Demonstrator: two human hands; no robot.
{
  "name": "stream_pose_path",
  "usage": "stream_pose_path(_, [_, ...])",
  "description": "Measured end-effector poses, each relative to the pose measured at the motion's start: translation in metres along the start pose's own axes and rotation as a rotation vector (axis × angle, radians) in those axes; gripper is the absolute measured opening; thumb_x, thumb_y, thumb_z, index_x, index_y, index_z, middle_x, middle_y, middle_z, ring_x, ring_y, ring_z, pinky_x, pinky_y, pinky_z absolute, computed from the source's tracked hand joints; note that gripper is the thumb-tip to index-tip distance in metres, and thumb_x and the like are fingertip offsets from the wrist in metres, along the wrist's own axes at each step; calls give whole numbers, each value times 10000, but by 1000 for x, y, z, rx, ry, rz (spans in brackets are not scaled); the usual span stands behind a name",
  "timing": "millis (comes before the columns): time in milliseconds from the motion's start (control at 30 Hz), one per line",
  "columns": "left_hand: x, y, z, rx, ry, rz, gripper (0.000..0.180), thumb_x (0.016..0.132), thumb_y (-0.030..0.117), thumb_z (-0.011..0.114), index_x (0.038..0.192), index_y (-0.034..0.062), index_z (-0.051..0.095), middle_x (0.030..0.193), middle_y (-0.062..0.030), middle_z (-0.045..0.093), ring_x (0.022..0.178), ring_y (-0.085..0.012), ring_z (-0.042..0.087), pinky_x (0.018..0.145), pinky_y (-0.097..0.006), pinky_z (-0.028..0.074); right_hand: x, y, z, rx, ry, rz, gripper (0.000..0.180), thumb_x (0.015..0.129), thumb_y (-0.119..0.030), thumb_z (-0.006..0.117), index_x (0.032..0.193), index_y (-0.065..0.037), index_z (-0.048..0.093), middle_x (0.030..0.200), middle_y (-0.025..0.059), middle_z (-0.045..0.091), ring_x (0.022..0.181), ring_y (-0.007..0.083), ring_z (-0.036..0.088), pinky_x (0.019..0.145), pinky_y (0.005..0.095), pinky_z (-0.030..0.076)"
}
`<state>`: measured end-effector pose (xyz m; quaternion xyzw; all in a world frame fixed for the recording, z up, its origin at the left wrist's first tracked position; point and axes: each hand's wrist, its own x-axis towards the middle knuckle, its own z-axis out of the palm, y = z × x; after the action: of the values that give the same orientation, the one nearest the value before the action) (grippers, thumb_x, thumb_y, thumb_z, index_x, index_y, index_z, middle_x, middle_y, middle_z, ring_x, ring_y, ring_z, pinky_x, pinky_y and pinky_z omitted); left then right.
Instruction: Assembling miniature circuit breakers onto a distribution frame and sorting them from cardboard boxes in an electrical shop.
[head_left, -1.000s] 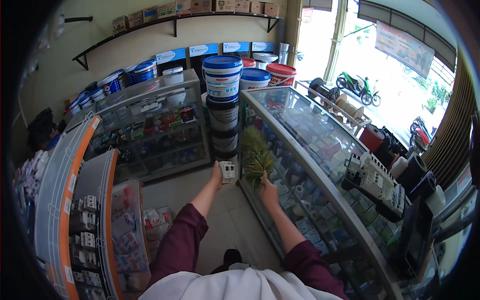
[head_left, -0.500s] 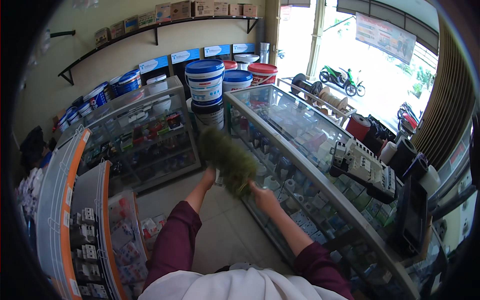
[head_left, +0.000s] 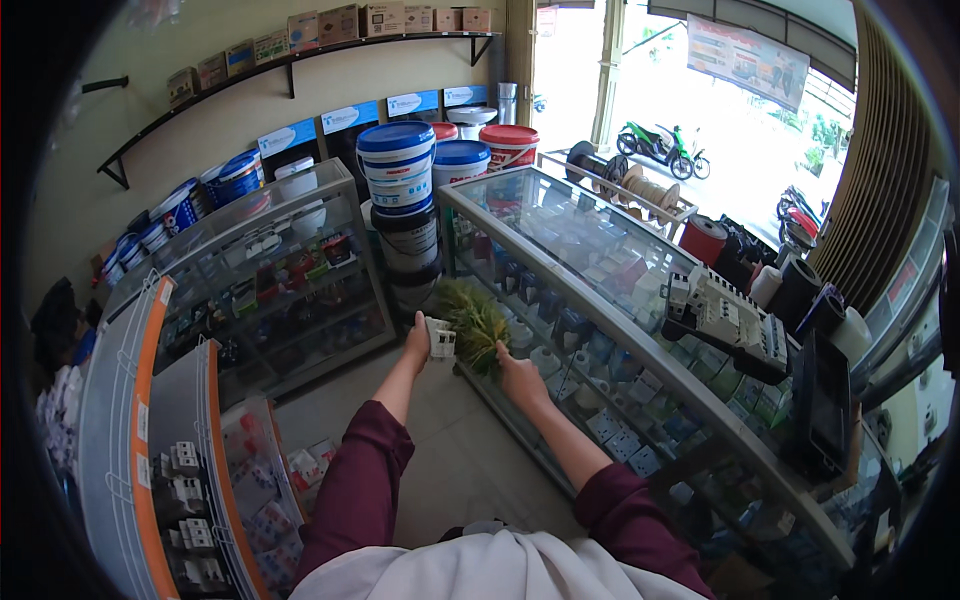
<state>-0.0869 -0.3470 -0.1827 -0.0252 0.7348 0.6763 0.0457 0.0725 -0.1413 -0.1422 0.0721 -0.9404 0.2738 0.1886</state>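
Observation:
My left hand (head_left: 415, 347) is closed on a small white circuit breaker (head_left: 441, 339), held up in front of me over the floor between two glass display cases. Closed round the near end of a fluffy green-yellow duster (head_left: 474, 318) is my right hand (head_left: 521, 379). The duster's bristles spread away from me, right beside the breaker; I cannot tell whether they touch it. Its handle is mostly hidden in my fingers. More white breakers (head_left: 184, 457) sit in the orange-edged rack at my lower left.
A long glass display case (head_left: 600, 310) runs along my right, bearing a tray of breakers (head_left: 725, 320) and a dark monitor (head_left: 825, 400). Another glass case (head_left: 300, 275) stands at left. Stacked paint buckets (head_left: 396, 165) fill the corner between them. Orange-edged racks (head_left: 150, 390) stand close at left.
The duster, blurred and covering much of the breaker before, has shifted right and lower and is sharper now. The breaker's face shows. The whole view has shifted slightly.

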Motion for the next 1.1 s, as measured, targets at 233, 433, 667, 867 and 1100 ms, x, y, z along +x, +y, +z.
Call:
stream_pose_path(233, [0, -10, -31, -5, 150, -14, 713, 913, 558, 211, 1141, -33, 537, 1079, -185, 589, 1026, -303, 559, 837, -359, 419, -13, -73, 10, -92, -105, 89, 567, 806, -45, 449, 1350, -166, 346, 779, 237, 608, 753, 408, 598, 680, 494, 468])
stream_pose_path(433, [-6, 19, 35, -760, 213, -256, 665, 920, 549, 202, 1204, 16, 480, 1060, -123, 601, 978, -293, 582, 820, -356, 463, -12, -31, 27, 158, 133, 249, 570, 826, -77, 442, 1373, -142, 294, 825, 239, 613, 744, 401, 612, 641, 488, 490])
stream_pose_path(667, [-19, 38, 70, -852, 68, -86, 639, 918, 558, 179, 1215, 75, 474, 1174, -86, 546, 1061, -263, 531, 939, -376, 396, 2, -28, 19, 35, -53, 289, 555, 801, -20, 450, 1341, -42, 321, 757, 285, 575, 716, 437, 582, 622, 472, 475])
stream_pose_path(867, [-14, 42, 7, -1440, -67, 19, 621, 922, 544, 215, 1257, 76, 448, 1218, -109, 519, 1084, -277, 522, 928, -396, 402, -16, -93, 24, 278, 110, 126, 587, 779, -10, 449, 1348, -55, 313, 751, 289, 570, 724, 437, 580, 613, 477, 463])
stream_pose_path(1100, [-13, 30, 34, -907, 150, 4, 600, 928, 541, 213, 1132, 70, 524, 1021, -106, 595, 870, -268, 587, 789, -370, 478, 3, -58, 22, 171, 174, 189, 630, 782, -6, 448, 1378, -97, 267, 748, 268, 573, 712, 421, 586, 623, 469, 471])
